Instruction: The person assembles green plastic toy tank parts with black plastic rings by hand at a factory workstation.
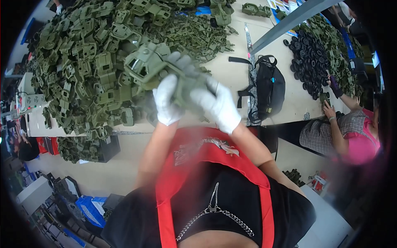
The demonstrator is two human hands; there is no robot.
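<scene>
Over the near edge of the work table I hold an olive-green plastic toy vehicle body [147,60] in both hands. Its boxy front end with window openings points to the upper left; the end nearer me is smeared by motion. My left hand [166,101], in a white glove, is closed on the body's near side. My right hand [217,103], also white-gloved, is closed around its right end, with some fingers blurred. A large heap of similar green vehicle parts [82,74] lies just beyond and to the left.
Smaller green parts [194,37] spread at the back. A black backpack [270,89] lies on the table to the right, near a slanted metal post [289,25]. Beyond it is a pile of black wheels [308,58]. A co-worker's hand [329,110] handles a green part at far right.
</scene>
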